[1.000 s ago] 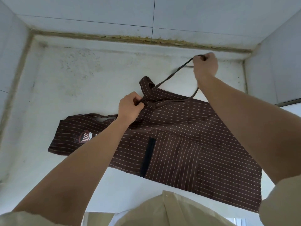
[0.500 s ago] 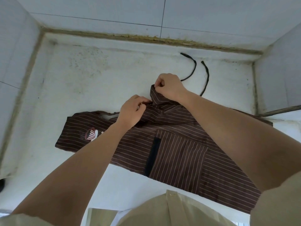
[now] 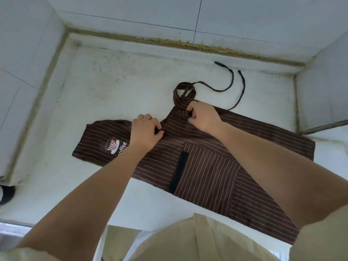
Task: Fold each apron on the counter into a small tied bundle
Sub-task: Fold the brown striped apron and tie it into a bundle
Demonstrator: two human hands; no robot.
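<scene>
Apron point(image 3: 207, 166): flat on counter point(image 3: 113, 81) as a long strip, logo end left.
Left hand point(image 3: 146, 131): pinching fabric at mid-edge, likely anchoring the fold.
Right hand point(image 3: 202, 117): gripping upper corner beside strap loop point(image 3: 183, 89), probably to tuck it.
Ties point(image 3: 233, 77): loose behind, free for tying.

Large pale grey-white glazed tiles form the back wall point(image 3: 244, 17), with thin dark grout lines crossing them. A grimy yellow-brown sealant seam point(image 3: 188, 43) runs along its foot. A similar tiled left wall point(image 3: 24, 59) and a plain white right wall point(image 3: 323, 87) close the sides. A dark rounded object point(image 3: 6, 193) sits at the left edge, cut off. A cream buttoned shirt point(image 3: 197, 240) fills the bottom.
</scene>
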